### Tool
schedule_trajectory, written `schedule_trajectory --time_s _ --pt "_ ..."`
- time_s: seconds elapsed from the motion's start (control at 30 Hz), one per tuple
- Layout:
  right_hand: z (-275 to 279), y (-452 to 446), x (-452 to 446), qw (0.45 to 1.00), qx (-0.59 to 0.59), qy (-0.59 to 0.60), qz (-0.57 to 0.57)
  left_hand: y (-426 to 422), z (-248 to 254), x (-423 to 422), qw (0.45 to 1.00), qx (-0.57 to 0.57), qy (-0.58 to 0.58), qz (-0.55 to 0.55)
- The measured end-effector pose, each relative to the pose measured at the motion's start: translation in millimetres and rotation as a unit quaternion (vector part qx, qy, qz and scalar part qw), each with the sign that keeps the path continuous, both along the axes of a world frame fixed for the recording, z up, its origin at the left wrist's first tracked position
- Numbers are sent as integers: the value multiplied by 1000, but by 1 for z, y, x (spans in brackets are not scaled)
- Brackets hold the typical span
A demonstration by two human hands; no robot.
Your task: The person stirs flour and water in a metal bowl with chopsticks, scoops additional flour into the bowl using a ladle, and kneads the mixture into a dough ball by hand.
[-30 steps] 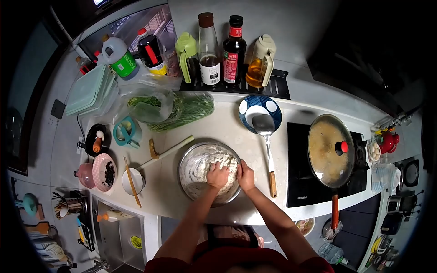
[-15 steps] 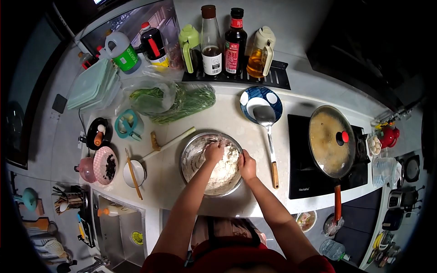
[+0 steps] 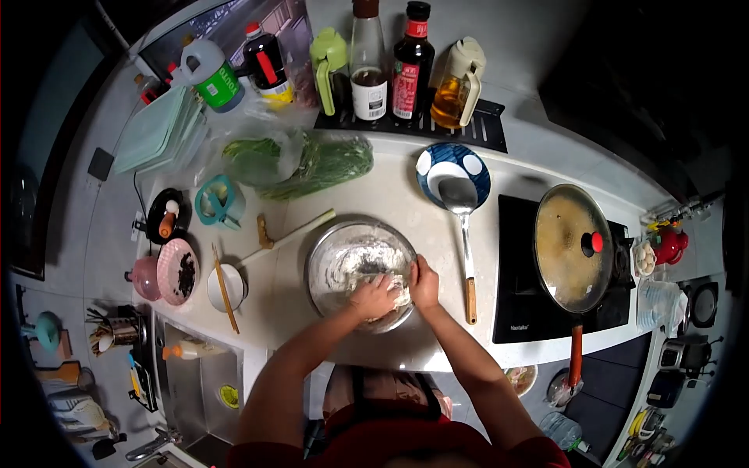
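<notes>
Head view: dough (image 3: pixel 400 292) sits inside a metal bowl (image 3: pixel 321 265) on the counter (image 3: pixel 285 327), roughly 5 o'clock of the bowl's middle. Left hand (image 3: pixel 376 296) is on it, fingers spread, not balled up; can't tell whether it grasps any dough or only pushes. Right hand (image 3: pixel 424 282) grasps the rim at 3 o'clock.

Step in hand: looks like working the dough, left pressing, right steadying. Next move, as a judgement, calls for a firm rim hold and enough palm pressure to pick up loose bits without tipping the bowl.

Textures: dough pale, lumpy, probably sticky, partly covered by the left hand. White film (image 3: pixel 373 256) streaks the bowl's thin, shiny, round wall toward 12. At 1–2 o'clock, glossy blue-and-white dish (image 3: pixel 449 153) with the flat steel blade of the wooden-handled spatula (image 3: pixel 466 243) over it. At 11, stringy greens (image 3: pixel 331 165) in see-through plastic. At 3, farther out, round glass lid (image 3: pixel 566 234), fogged, red-topped knob.
</notes>
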State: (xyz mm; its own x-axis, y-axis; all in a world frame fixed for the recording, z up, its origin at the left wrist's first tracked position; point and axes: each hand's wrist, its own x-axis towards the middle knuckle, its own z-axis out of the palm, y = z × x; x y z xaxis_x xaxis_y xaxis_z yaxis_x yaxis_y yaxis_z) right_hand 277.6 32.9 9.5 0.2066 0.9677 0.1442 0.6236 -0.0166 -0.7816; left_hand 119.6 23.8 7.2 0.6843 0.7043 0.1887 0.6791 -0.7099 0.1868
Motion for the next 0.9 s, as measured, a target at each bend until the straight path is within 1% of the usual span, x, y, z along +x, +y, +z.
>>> schedule_trajectory --time_s 0.03,0.07,0.17,0.2,0.23,0.33,0.37,0.43,0.47,0.5,0.53,0.57,0.6,0.67,0.7,0.8,0.83,0.87,0.9 --pt "4 0 0 1000 -24 1 -1 8 -4 0 1000 -24 20 2" --pt "3 -2 0 1000 -20 3 -3 13 -10 0 998 -50 40 5" --pt "-1 -2 0 1000 -9 12 -10 36 -36 9 995 11 -12 101" --pt "-1 -1 0 1000 -8 15 -12 43 -33 13 990 27 -29 132" --pt "-1 0 0 1000 -8 18 -14 48 -28 17 985 -29 8 171" --pt "-3 -3 0 999 -14 24 -17 55 -24 23 972 -24 -19 232" --pt "-2 -3 0 999 -11 25 -17 56 -22 23 966 -65 -54 243" --pt "-2 -2 -1 999 1 30 -18 58 -3 18 927 -197 -122 295" --pt "-2 -2 -1 999 0 29 -18 62 4 16 898 -261 -155 319" --pt "-1 -2 -2 999 0 27 -17 76 3 17 848 -339 -114 391" --pt "4 -1 -3 1000 0 26 -17 81 16 17 862 -322 -62 387" --pt "10 -1 -2 999 -20 25 -13 90 14 22 869 -330 -10 369" --pt "9 -2 -2 999 -19 26 -15 96 8 30 873 -337 40 350" --pt "2 -1 -2 999 -13 25 -19 102 -22 53 879 -340 76 326" --pt "-6 -1 -2 999 9 23 -22 96 -11 57 866 -326 38 376" --pt "-8 0 -3 999 44 7 -28 68 7 48 898 -334 10 286" --pt "-7 0 -2 999 39 9 -22 54 0 41 957 -196 -57 208" --pt "-6 0 -2 999 32 9 -22 43 -5 35 975 -145 -97 137" --pt "-6 0 -1 999 25 9 -22 33 6 27 988 -91 -100 72"
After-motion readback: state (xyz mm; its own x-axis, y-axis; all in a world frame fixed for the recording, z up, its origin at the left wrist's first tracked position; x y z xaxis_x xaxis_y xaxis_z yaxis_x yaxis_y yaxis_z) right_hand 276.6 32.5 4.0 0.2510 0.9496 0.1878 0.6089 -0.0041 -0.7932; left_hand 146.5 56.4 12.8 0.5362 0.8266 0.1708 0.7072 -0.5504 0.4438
